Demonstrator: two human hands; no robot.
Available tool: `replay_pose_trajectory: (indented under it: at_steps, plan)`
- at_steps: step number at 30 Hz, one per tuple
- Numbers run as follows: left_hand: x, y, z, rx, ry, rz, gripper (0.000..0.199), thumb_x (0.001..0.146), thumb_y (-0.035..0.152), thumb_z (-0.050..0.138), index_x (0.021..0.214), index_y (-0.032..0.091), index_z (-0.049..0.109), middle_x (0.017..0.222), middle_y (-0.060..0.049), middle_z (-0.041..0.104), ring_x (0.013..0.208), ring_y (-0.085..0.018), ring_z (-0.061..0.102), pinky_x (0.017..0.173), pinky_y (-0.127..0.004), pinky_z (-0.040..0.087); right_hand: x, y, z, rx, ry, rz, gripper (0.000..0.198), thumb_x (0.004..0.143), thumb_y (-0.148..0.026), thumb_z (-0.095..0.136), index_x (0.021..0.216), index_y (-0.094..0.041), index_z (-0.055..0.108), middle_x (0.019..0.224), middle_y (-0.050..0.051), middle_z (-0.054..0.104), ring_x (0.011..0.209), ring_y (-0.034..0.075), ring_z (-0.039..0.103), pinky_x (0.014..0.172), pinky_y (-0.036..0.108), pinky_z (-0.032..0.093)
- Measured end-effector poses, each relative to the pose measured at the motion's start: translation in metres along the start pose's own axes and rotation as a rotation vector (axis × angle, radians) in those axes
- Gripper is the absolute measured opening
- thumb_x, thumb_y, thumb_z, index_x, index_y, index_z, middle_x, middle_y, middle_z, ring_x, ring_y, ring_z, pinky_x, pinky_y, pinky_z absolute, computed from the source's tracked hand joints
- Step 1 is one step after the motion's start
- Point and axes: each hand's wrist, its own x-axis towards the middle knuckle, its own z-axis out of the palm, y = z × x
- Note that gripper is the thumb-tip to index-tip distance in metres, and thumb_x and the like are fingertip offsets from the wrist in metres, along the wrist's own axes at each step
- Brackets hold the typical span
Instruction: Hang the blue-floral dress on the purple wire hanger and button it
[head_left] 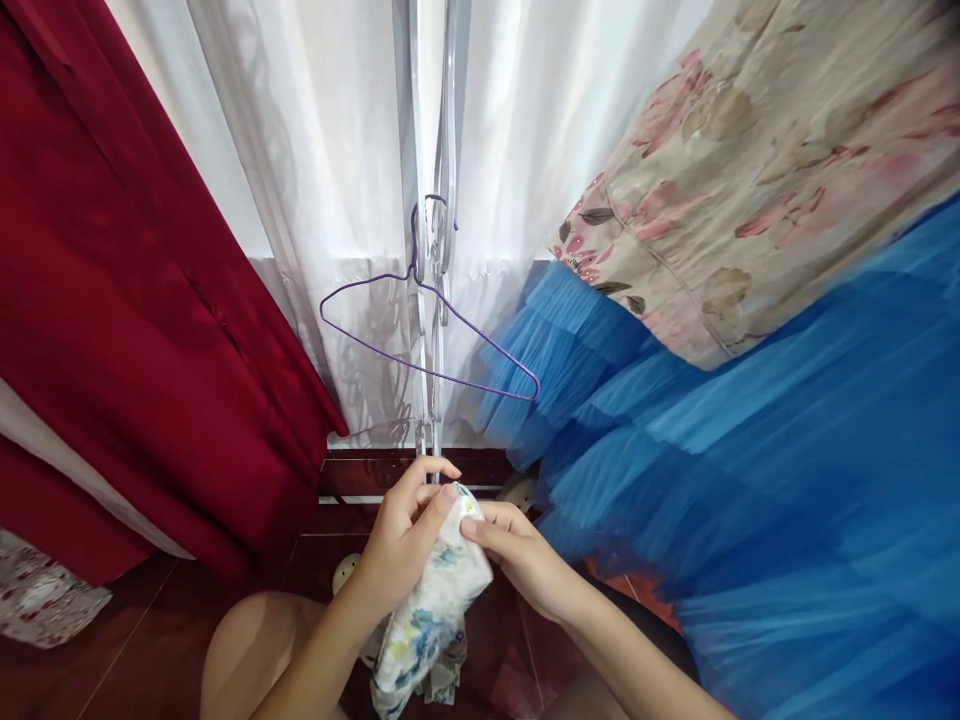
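While both hands (pixel 405 540) pinch floral cloth (pixel 431 620), purple hanger (pixel 427 330) above, no readable writing

Above the fingertips (pixel 450 492) of the left hand (pixel 401 545) an open gap ran up to the purple wire hanger (pixel 431 335), whose lower bar crossed directly over them. Behind the hanger stood the metal bars (pixel 433 250) and the white curtain (pixel 330 200), closing off the far side. To the left of the fingers the red curtain (pixel 135 300) hung close and narrowed the way. To the right of the right hand (pixel 525 560), blue tulle (pixel 750 480) pressed in almost to the knuckles, with floral fabric (pixel 765 170) above it. Below the fingers, the floral cloth (pixel 431 620) hung down, and dark floor (pixel 150 650) lay open to the lower left.
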Motion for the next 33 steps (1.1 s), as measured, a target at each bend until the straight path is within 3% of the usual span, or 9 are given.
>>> replay_pose_trajectory:
  at_steps: [2, 4, 9, 13, 15, 19, 24, 28, 33]
  plan:
    - [-0.005, -0.011, -0.004, -0.222, -0.185, -0.159, 0.037, 0.094, 0.049, 0.061, 0.121, 0.024, 0.055, 0.084, -0.002, 0.066, 0.066, -0.013, 0.058, 0.058, -0.020, 0.041, -0.009, -0.014, -0.007, 0.115, 0.079, 0.065, 0.027, 0.088, -0.045, 0.066, 0.086, -0.020, 0.074, 0.075, 0.005, 0.069, 0.069, 0.021, 0.063, 0.069, 0.033, 0.049]
    - [-0.009, -0.024, -0.008, -0.255, -0.301, -0.213, 0.040, 0.089, 0.051, 0.066, 0.114, 0.020, 0.060, 0.091, -0.005, 0.067, 0.078, -0.017, 0.062, 0.066, -0.023, 0.045, -0.017, -0.034, -0.022, 0.076, 0.203, 0.025, 0.024, 0.082, -0.046, 0.072, 0.081, -0.022, 0.075, 0.073, 0.006, 0.070, 0.064, 0.022, 0.063, 0.063, 0.033, 0.048]
    - [-0.013, -0.047, -0.023, 0.071, -0.158, -0.167, 0.038, 0.090, 0.052, 0.064, 0.103, 0.017, 0.071, 0.104, -0.008, 0.070, 0.107, -0.027, 0.061, 0.093, -0.030, 0.047, -0.006, -0.111, -0.074, -0.193, 0.429, -0.252, 0.017, 0.075, -0.040, 0.078, 0.077, -0.024, 0.075, 0.071, 0.006, 0.072, 0.061, 0.024, 0.064, 0.057, 0.034, 0.049]
    - [-0.009, -0.034, -0.032, 0.089, -0.054, -0.134, 0.044, 0.093, 0.056, 0.058, 0.103, 0.016, 0.072, 0.101, -0.007, 0.072, 0.097, -0.025, 0.063, 0.085, -0.029, 0.049, 0.052, -0.163, -0.100, -0.305, 0.449, -0.540, 0.022, 0.077, -0.042, 0.077, 0.077, -0.021, 0.070, 0.069, 0.000, 0.065, 0.061, 0.015, 0.058, 0.055, 0.025, 0.044]
    - [-0.006, -0.022, -0.035, 0.054, -0.006, -0.101, 0.044, 0.094, 0.055, 0.056, 0.107, 0.016, 0.072, 0.098, -0.007, 0.073, 0.094, -0.024, 0.063, 0.082, -0.028, 0.049, 0.089, -0.175, -0.102, -0.297, 0.380, -0.578, 0.027, 0.080, -0.047, 0.075, 0.081, -0.021, 0.067, 0.068, -0.003, 0.060, 0.059, 0.012, 0.054, 0.055, 0.022, 0.042]
    - [-0.005, -0.007, -0.051, 0.050, 0.132, -0.054, 0.045, 0.091, 0.056, 0.061, 0.109, 0.017, 0.072, 0.092, -0.006, 0.073, 0.087, -0.023, 0.065, 0.076, -0.027, 0.050, 0.139, -0.172, -0.093, -0.323, 0.254, -0.432, 0.038, 0.082, -0.057, 0.071, 0.080, -0.020, 0.061, 0.065, -0.005, 0.056, 0.055, 0.010, 0.051, 0.051, 0.020, 0.040]
    - [-0.016, -0.013, -0.085, -0.021, 0.303, -0.085, 0.047, 0.084, 0.058, 0.068, 0.103, 0.015, 0.073, 0.085, -0.007, 0.071, 0.078, -0.021, 0.062, 0.068, -0.027, 0.050, 0.149, -0.152, -0.080, -0.183, 0.119, -0.263, 0.029, 0.087, -0.049, 0.069, 0.092, -0.021, 0.064, 0.073, -0.001, 0.067, 0.063, 0.014, 0.062, 0.056, 0.023, 0.051]
    - [-0.028, -0.008, -0.094, 0.028, 0.238, -0.134, 0.044, 0.082, 0.057, 0.070, 0.095, 0.015, 0.074, 0.081, -0.006, 0.069, 0.074, -0.021, 0.062, 0.065, -0.028, 0.051, 0.149, -0.140, -0.071, 0.003, 0.072, -0.222, 0.019, 0.092, -0.039, 0.064, 0.094, -0.020, 0.065, 0.076, 0.003, 0.074, 0.067, 0.019, 0.069, 0.070, 0.032, 0.059]
    - [-0.026, 0.000, -0.111, 0.110, 0.106, -0.104, 0.033, 0.081, 0.043, 0.073, 0.104, 0.019, 0.074, 0.087, -0.005, 0.070, 0.086, -0.026, 0.065, 0.078, -0.032, 0.054, 0.145, -0.145, -0.068, 0.055, 0.190, -0.137, 0.016, 0.092, -0.032, 0.065, 0.087, -0.017, 0.067, 0.070, 0.006, 0.074, 0.058, 0.018, 0.068, 0.062, 0.031, 0.060]
